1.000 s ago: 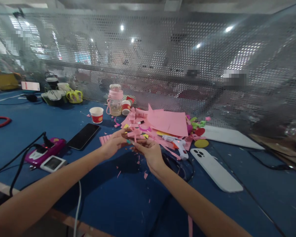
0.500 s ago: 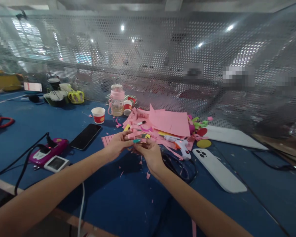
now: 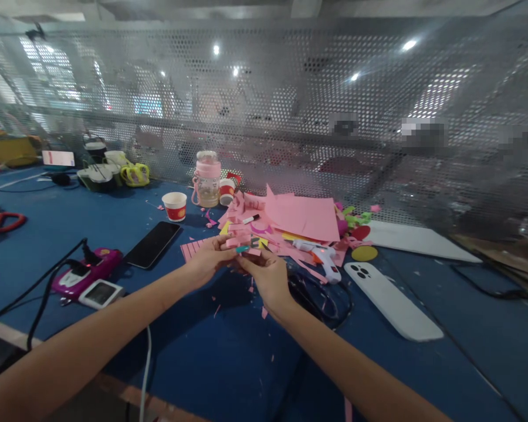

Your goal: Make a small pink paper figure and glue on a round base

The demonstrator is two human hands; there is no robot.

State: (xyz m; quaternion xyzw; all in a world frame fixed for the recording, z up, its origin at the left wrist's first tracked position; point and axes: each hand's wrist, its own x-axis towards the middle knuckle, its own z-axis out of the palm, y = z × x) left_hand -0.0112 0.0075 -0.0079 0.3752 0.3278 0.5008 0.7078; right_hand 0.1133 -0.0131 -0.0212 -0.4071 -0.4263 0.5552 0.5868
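Both hands meet above the blue table in the head view. Closed fingers of my left hand [image 3: 209, 258] grip a small folded piece of pink paper [image 3: 238, 241]. From the other side my right hand [image 3: 266, 275] pinches the same pink paper at its near edge. A teal bit [image 3: 242, 249] shows between the fingertips; what it is I cannot make out. Just behind lies a heap of pink paper sheets [image 3: 308, 217] with a black-and-white marker [image 3: 251, 219] on it. A white and orange glue gun [image 3: 323, 258] rests at the heap's right front.
A white phone [image 3: 393, 302] lies at right, a black phone [image 3: 154, 245] at left. Beyond are a paper cup [image 3: 175, 207] and a pink-lidded bottle [image 3: 207, 181]. A purple power strip [image 3: 88, 272] with cables sits left. A perforated metal screen [image 3: 264, 105] bounds the back.
The pink paper between my fingers has turned slightly and shows more of its folded shape. Both hands stay in nearly the same place. The view has shifted a little.
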